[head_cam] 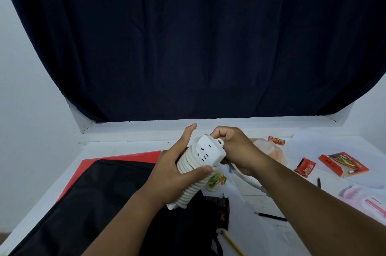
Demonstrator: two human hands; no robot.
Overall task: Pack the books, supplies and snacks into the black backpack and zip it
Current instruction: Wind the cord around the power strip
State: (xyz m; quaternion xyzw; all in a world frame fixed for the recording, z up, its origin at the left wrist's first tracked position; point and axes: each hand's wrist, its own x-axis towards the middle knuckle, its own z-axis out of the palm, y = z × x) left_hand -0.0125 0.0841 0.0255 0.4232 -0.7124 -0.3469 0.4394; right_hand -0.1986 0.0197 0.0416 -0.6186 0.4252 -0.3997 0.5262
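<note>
Both hands meet just above the white surface (117, 147), working on a white power strip (211, 152) with its thick white cord (189, 184) wound round it in tight coils. The left hand (177, 172) has a firm grip on the coiled part, thumb pressed across the front of the coils and fingers curled behind. The right hand (231, 149) is curled tight at the strip's upper end, pinching it by the corner; the loose tail of the cord runs out beneath that hand toward the right.

The black backpack (100, 197) lies flat at the lower left, directly below the hands, with a red folder (129, 158) sticking out from under its far edge. A small yellow-green snack packet (215, 180) sits just beside the coils. Further right on the surface lie a red snack pouch (305, 167), an orange box of coloured pencils (344, 164), and another red snack packet (276, 141) farther back. A dark pencil (270, 216) and a yellow pencil (232, 243) lie near the backpack's right edge. A dark curtain (188, 36) hangs behind everything.
</note>
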